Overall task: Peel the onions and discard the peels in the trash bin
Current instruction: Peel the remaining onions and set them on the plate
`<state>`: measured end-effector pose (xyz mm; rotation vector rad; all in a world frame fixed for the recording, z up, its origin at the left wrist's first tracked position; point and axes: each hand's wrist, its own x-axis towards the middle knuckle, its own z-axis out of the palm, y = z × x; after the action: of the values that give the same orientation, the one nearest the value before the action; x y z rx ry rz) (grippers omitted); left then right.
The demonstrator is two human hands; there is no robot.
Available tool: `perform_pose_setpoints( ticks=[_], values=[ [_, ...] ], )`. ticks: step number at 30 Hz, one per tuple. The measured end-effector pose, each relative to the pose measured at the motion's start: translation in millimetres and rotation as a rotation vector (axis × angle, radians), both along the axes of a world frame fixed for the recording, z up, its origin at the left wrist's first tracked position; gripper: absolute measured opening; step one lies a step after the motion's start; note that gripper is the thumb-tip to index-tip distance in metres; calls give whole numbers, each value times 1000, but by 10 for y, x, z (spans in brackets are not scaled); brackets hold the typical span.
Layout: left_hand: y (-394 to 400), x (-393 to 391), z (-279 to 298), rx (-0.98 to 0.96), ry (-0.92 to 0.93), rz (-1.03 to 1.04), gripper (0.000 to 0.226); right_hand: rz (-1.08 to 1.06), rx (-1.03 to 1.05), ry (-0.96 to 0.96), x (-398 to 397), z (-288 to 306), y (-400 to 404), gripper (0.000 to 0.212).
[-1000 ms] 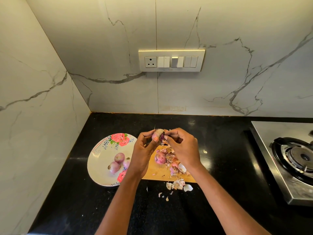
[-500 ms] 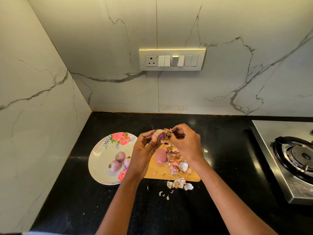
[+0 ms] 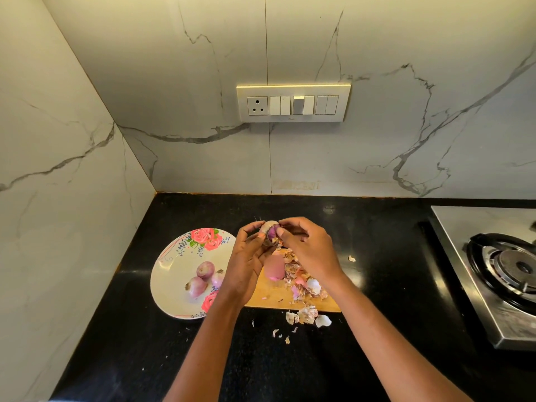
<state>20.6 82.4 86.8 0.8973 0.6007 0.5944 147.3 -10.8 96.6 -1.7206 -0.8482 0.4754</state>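
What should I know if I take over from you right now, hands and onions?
Left hand holds a half-peeled onion above the wooden cutting board.
Right hand pinches at that onion's skin.
Three onions lie on the floral plate, left of the board; they look peeled.
One more onion sits on the board beside a pile of peels.
More loose peels are scattered on the black counter, just in front of the board.
Left: finish the held onion, check the one on the board, gather all peels and bin them. No trash bin is in view.
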Motion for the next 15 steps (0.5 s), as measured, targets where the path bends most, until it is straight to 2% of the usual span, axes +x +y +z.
perform_pose_setpoints(
  ticks=[5, 9, 15],
  values=[
    [18, 25, 12, 155, 154, -7, 31, -49, 49, -53, -52, -17, 7, 19],
    [16, 23, 10, 236, 189, 25, 49, -75, 69, -90, -128, -30, 5, 17],
    [-22, 37, -70, 197, 164, 52, 35, -103, 111, -112, -148, -66, 3, 15]
  ],
)
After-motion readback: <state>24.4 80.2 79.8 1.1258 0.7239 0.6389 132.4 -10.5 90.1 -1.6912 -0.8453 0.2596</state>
